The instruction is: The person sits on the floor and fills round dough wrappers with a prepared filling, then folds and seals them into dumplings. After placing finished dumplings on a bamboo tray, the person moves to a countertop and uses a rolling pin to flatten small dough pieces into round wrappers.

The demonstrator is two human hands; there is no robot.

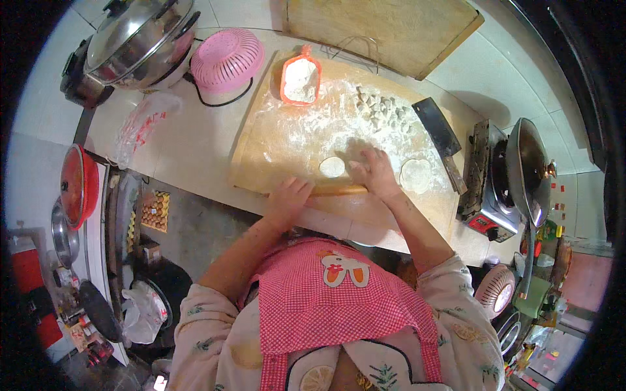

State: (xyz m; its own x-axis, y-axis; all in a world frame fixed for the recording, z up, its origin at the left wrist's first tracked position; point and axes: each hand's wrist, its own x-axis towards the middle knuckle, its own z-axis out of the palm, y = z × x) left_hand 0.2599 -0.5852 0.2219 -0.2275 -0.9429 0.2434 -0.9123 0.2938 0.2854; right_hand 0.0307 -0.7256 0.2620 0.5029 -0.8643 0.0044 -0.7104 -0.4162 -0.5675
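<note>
On the floured wooden board [279, 146] my left hand [289, 199] rests over the left end of a wooden rolling pin [337, 190]. My right hand [374, 171] is at the pin's right end, with its thumb and fingers spread over the board; whether it grips the pin is unclear. A small flat dough round [332, 167] lies just beyond the pin, between my hands. To the right of my right hand lie thin dough wrappers [415, 176]. Several small floured dough pieces [386, 112] are grouped at the board's far right. An orange scoop [301, 80] of flour stands at the far left.
A cleaver [437, 127] lies along the board's right edge, beside a gas stove [489, 185] with a lidded pan [528, 171]. A pink plastic basket [227, 61] and a large steel pot [142, 44] stand back left. A plastic bag [144, 127] lies on the left counter.
</note>
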